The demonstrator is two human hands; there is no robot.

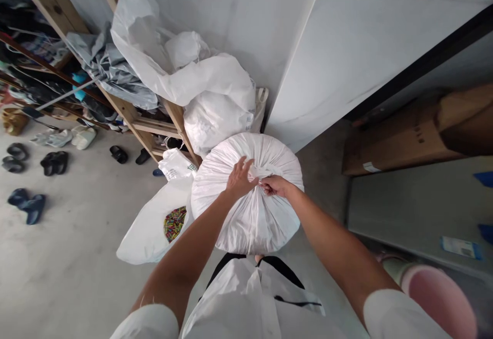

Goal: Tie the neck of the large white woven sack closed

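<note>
A big, round white sack stands upright in front of me, its top gathered into folds at the middle. My right hand is closed, pinching the gathered neck of the sack. On the other side of the neck, my left hand has its fingers apart and curved, with the thumb close to the gathered cloth. I cannot make out any tie in the fingers. Left of the sack, a second white bag lies open, showing many small multicoloured pieces inside.
Behind the sack, a stuffed white bag leans by a wooden shelf. Several sandals lie on the floor at left. On the right are a white wall, a cardboard box and a pink bucket.
</note>
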